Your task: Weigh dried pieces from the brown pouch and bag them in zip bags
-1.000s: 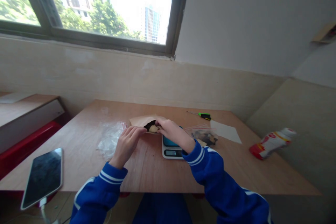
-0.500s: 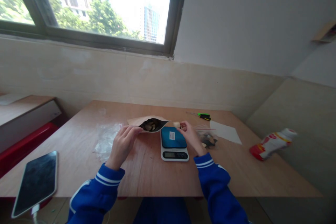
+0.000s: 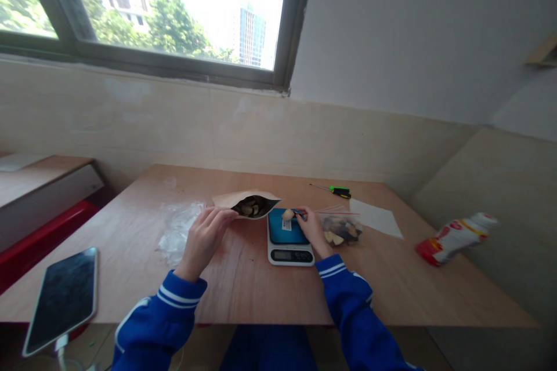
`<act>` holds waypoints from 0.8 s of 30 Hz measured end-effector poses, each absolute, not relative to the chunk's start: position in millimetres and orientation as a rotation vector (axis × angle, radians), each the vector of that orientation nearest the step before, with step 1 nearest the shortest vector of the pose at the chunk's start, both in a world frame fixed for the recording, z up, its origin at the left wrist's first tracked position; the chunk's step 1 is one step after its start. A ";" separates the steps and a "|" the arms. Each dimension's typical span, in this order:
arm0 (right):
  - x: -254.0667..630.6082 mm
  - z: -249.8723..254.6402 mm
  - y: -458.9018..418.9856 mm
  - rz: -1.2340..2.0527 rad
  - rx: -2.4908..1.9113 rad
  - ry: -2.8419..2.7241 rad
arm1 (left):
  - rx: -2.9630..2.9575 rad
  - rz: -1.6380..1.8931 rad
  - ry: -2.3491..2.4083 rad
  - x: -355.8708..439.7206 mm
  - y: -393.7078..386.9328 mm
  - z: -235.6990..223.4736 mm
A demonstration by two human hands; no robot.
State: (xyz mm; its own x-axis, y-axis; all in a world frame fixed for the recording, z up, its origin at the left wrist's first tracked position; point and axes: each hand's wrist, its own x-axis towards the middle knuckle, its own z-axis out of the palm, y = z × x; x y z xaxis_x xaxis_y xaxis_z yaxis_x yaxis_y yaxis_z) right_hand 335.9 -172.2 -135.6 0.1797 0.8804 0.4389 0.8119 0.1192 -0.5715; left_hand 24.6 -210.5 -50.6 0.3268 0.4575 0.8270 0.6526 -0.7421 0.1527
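Wood-grain tabletop (image 3: 243, 295), left hand (image 3: 208, 240) gripping crinkled paper pouch (image 3: 232, 199), right hand (image 3: 310, 227) pinching pale rounded piece (image 3: 288, 215).

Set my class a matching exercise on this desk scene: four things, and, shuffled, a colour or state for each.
Column one
1. Paper pouch
2. Scale
3. Screwdriver
4. Dark-screened device

Column two
A. Green and black
B. Plugged into a white cable
C. Held at its edge by the left hand
D. Blue on top

Pairs: 1-C, 2-D, 3-A, 4-B
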 end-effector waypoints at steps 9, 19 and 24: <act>312.3 -118.7 -187.8 -0.300 -1.774 -1.663 | -2.390 -1.370 -1.028 24.4 -210.2 -50.1; 316.0 -131.8 -181.5 -0.104 -1.823 -1.757 | -2.401 -1.360 -1.024 24.9 -210.6 -49.8; 318.3 -130.0 -182.0 -0.068 -1.872 -1.729 | -2.387 -1.352 -1.015 23.7 -210.4 -50.6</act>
